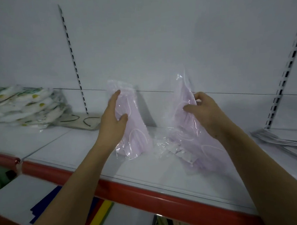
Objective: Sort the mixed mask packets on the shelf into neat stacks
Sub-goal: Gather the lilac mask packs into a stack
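Pink mask packets stand tilted on the white shelf point(87, 152), the left packet point(133, 131) gripped by the left hand point(115, 119) and the right packet point(187, 125) pinched by the right hand point(204, 111).

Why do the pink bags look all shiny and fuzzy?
Head view: light glints white off the crinkly plastic of the left pink packet and right pink packet; both look soft and blurry, like the left hand; the wide lens bends the red shelf edge and slanted wall strips.
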Action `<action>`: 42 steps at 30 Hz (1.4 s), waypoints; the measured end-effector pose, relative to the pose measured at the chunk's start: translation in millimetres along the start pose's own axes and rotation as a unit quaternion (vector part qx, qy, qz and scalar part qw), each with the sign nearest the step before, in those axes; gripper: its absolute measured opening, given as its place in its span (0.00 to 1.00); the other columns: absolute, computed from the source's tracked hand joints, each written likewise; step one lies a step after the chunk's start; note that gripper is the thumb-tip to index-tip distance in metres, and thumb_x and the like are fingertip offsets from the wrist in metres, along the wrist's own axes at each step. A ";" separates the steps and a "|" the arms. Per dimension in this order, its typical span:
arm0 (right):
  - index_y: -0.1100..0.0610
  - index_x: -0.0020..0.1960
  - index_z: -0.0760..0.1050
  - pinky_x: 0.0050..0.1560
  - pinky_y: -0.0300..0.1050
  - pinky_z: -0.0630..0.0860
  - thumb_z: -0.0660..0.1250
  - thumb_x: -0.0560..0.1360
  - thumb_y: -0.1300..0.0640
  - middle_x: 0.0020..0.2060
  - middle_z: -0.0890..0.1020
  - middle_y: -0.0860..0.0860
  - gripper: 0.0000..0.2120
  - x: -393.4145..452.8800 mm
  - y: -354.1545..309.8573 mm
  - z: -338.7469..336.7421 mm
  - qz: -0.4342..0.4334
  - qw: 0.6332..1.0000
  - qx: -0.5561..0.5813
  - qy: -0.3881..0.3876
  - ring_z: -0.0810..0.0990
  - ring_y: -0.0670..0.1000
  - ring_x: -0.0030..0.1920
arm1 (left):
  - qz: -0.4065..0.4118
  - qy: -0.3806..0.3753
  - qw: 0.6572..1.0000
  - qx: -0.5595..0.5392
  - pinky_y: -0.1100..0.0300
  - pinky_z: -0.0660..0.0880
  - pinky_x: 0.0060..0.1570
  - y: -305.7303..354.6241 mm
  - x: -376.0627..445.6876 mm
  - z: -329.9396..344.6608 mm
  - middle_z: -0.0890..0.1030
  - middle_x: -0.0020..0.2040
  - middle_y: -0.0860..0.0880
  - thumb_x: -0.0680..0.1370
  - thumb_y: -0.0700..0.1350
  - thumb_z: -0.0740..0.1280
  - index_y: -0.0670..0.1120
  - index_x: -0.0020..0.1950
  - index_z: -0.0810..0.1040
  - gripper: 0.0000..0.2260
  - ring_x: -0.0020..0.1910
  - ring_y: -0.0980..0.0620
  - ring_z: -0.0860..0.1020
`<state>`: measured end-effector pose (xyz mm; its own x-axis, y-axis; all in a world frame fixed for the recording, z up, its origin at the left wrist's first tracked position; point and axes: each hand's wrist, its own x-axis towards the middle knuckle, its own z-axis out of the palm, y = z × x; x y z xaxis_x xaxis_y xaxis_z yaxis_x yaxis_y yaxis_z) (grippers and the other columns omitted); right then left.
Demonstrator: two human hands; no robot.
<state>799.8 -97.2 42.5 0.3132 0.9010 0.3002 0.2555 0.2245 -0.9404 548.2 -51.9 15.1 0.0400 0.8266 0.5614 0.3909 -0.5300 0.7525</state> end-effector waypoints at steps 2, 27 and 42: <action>0.58 0.52 0.72 0.47 0.54 0.76 0.70 0.75 0.66 0.42 0.83 0.55 0.10 -8.8 -8.2 10.6 0.010 0.991 0.119 -0.063 0.81 0.55 0.41 | -0.013 -0.029 0.999 0.002 0.79 0.62 0.62 4.6 -5.0 6.4 0.68 0.74 0.56 0.83 0.39 0.61 0.56 0.76 0.67 0.23 0.63 0.72 0.67; 0.56 0.42 0.76 0.36 0.44 0.70 0.62 0.78 0.53 0.37 0.79 0.53 0.09 -5.5 13.7 -6.7 -0.076 0.912 -0.378 0.138 0.77 0.56 0.40 | 0.006 0.011 1.000 0.003 0.76 0.68 0.49 17.9 -9.5 63.0 0.73 0.60 0.48 0.80 0.36 0.60 0.49 0.61 0.82 0.16 0.47 0.63 0.74; 0.54 0.62 0.75 0.55 0.40 0.78 0.64 0.80 0.58 0.57 0.78 0.50 0.11 -15.9 5.3 30.2 -0.106 0.986 -0.124 -0.034 0.79 0.50 0.55 | -0.030 -0.072 0.984 -0.160 0.66 0.77 0.43 0.2 -9.3 55.0 0.84 0.46 0.54 0.78 0.36 0.70 0.54 0.52 0.78 0.11 0.43 0.60 0.84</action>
<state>768.5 -99.1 27.9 0.1694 0.8684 0.4660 0.5277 0.3195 -0.7871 598.5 -49.2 -9.0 0.1655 0.8640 0.4755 0.0884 -0.4932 0.8654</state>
